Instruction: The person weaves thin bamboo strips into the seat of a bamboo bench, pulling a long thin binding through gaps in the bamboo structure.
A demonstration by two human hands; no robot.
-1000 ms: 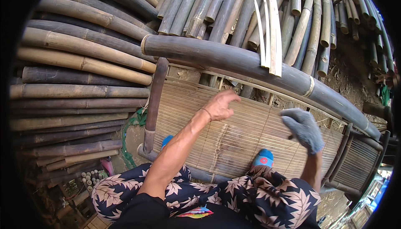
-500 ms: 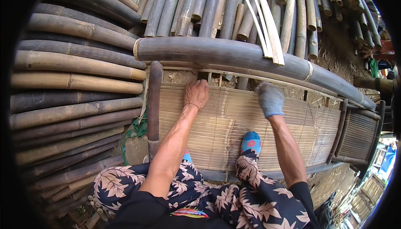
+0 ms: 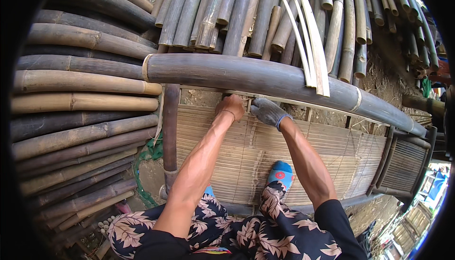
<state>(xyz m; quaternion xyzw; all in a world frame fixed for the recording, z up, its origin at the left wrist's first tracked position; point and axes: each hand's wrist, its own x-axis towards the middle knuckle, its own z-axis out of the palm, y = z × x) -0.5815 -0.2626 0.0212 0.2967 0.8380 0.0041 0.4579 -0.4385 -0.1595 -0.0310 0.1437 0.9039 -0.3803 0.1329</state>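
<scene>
My bare left hand (image 3: 231,107) is closed at the far edge of a slatted bamboo panel (image 3: 279,148), just under a thick dark bamboo pole (image 3: 227,69). What it grips, if anything, is hidden. Close by on its right is my right hand (image 3: 269,111) in a grey knitted glove, its fingers drawn together and turned toward the left hand. Anything between those fingers is too small to make out. A narrow gap with pale strips runs between the pole and the panel, and both hands work along it.
Three pale split bamboo strips (image 3: 321,56) lean across the thick pole. Cut bamboo poles (image 3: 85,88) are stacked at left, and more poles (image 3: 234,20) lie beyond. My socked foot (image 3: 280,174) rests on the panel. A dark bamboo frame (image 3: 405,163) stands at right.
My gloved right hand has swung left along the panel's far edge, ending up beside the left hand. The left hand stays at nearly the same spot, and the view has shifted slightly.
</scene>
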